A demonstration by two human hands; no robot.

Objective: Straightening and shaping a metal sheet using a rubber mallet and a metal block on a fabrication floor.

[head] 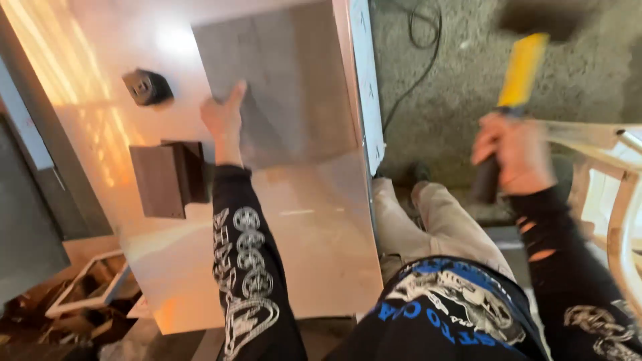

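My left hand (pixel 224 119) rests with fingers spread on the near left corner of a grey square tile (pixel 287 80), which lies on a glossy white board (pixel 314 234). My right hand (pixel 515 150) is raised off to the right above the floor, gripping the black grip of a mallet (pixel 521 70) with a yellow handle. The mallet's dark head at the top edge is blurred. Both sleeves are black with white print.
A small black block (pixel 147 87) and a dark brown block (pixel 167 177) sit on the board's left part. A black cable (pixel 418 63) runs over the rough concrete floor. A pale wooden frame (pixel 618 194) stands at the right. Debris and a white frame (pixel 83 284) lie lower left.
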